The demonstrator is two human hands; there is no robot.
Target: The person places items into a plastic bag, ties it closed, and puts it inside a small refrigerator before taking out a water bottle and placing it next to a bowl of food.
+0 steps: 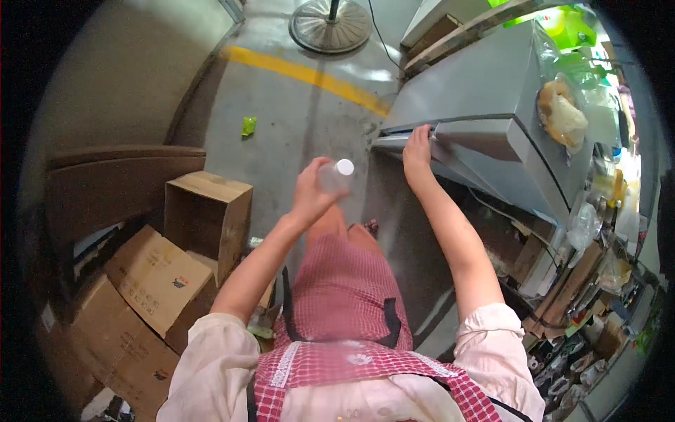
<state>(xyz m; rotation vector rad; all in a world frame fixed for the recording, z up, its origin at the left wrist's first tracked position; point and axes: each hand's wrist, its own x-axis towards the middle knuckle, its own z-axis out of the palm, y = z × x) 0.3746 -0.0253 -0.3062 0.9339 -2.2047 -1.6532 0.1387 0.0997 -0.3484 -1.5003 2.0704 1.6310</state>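
My left hand [309, 195] is closed around a clear bottle [333, 181] with a white cap. The bottle is upright, its cap towards me, held out in front of my body. My right hand [418, 151] reaches forward to a grey fridge [457, 81] on the right, its fingers hooked over the edge of the fridge door [478, 137]. A narrow gap shows along the door near my fingertips. What lies inside the fridge is hidden.
Cardboard boxes [160, 280] are stacked at the left beside a brown panel [119, 183]. A bagged food item [562, 116] rests on the fridge. Ahead, a round metal base [329, 28] stands past a yellow floor line [302, 74]. A green wrapper [249, 126] lies on the floor.
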